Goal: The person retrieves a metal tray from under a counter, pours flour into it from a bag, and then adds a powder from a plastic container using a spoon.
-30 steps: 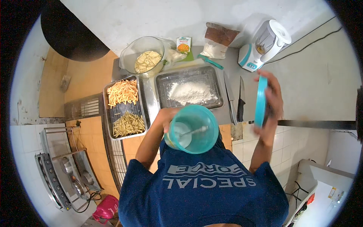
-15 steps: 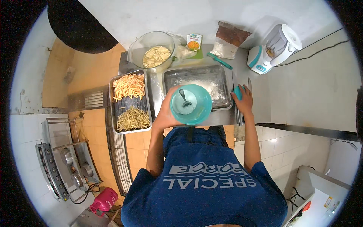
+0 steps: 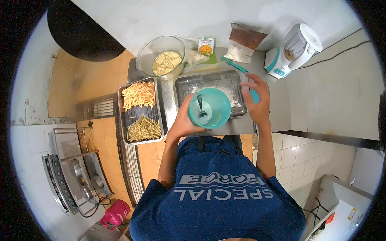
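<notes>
Landmark is the powder tray [image 3: 192,77] on the worktop [image 3: 278,105], with white powder [image 3: 230,93] in it; the teal container [image 3: 224,113] is held above the tray's near edge, mouth towards the view, a spoon [image 3: 202,106] inside; the left hand [image 3: 185,121] has its fingers wrapped about the container's left side; the right hand [image 3: 258,98], at the tray's right edge, has its fingers well spread, with no visible grip; the teal lid [image 3: 254,95] lies right of the tray, partly hidden by that hand, contact undetermined; container and left hand obstruct the view of the tray's near part; left of the tray, a second tray [image 3: 138,112] carries orange sticks [image 3: 138,95] and green sticks [image 3: 144,129]; beyond the tray stand a glass bowl [image 3: 144,60] of pale slices [image 3: 166,63], a packet [image 3: 206,46] and a powder bag [image 3: 241,50]; a teal-handled tool [image 3: 234,64] lies at its far right corner; a blender [image 3: 277,63] stands farther right.
</notes>
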Demonstrator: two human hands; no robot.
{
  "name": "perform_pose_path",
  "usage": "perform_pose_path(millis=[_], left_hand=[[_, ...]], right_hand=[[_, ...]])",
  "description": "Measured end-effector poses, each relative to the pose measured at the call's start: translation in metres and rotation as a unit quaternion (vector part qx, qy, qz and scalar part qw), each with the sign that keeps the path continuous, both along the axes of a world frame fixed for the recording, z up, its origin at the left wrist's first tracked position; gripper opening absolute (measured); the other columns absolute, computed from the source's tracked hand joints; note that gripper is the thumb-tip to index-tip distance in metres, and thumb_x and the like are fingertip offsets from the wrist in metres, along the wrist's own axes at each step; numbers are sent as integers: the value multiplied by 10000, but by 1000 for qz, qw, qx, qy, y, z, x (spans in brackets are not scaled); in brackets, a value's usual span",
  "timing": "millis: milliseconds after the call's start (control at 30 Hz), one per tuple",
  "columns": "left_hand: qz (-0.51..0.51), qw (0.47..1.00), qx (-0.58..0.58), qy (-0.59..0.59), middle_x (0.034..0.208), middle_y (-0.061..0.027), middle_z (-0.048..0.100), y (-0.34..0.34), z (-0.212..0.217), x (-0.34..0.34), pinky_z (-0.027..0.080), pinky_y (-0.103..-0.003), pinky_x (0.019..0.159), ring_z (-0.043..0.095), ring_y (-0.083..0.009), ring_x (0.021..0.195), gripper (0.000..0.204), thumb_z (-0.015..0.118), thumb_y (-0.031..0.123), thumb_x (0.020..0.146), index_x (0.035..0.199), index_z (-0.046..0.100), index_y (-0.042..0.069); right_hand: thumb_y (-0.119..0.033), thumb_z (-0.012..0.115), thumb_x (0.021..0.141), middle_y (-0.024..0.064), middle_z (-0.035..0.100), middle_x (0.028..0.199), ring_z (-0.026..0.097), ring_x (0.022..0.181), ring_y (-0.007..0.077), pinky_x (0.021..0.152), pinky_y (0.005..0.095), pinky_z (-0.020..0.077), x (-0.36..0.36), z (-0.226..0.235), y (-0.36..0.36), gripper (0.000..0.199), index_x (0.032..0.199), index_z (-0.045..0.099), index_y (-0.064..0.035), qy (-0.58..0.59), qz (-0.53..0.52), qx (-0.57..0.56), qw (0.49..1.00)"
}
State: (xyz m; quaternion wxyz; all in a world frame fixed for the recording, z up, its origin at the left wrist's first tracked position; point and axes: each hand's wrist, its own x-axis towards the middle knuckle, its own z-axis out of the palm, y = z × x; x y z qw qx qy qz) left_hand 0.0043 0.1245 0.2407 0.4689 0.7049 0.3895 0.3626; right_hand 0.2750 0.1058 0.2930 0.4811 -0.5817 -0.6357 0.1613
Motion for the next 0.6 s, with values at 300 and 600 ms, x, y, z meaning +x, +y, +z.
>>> perform_pose_path(millis=[300, 600], left_hand=[[-3, 1000, 24, -8, 1295, -168, 556, 1, -4, 16, 452, -441, 1032, 560, -362, 1203, 1014, 947, 219, 458, 1345, 486, 52], [8, 998, 61, 13, 1293, -184, 545, -4, 3, 21, 459, -450, 1024, 549, -388, 1205, 1010, 944, 205, 473, 1349, 470, 37]], right_hand=[[-290, 760, 800, 95, 556, 1418, 383, 1368, 397, 1127, 515, 302, -57, 40, -5, 246, 991, 795, -139, -249, 58, -67, 965], [-344, 791, 754, 81, 560, 1415, 409, 1349, 376, 1136, 551, 271, -79, 20, 12, 248, 928, 810, -169, -315, 37, -106, 942]])
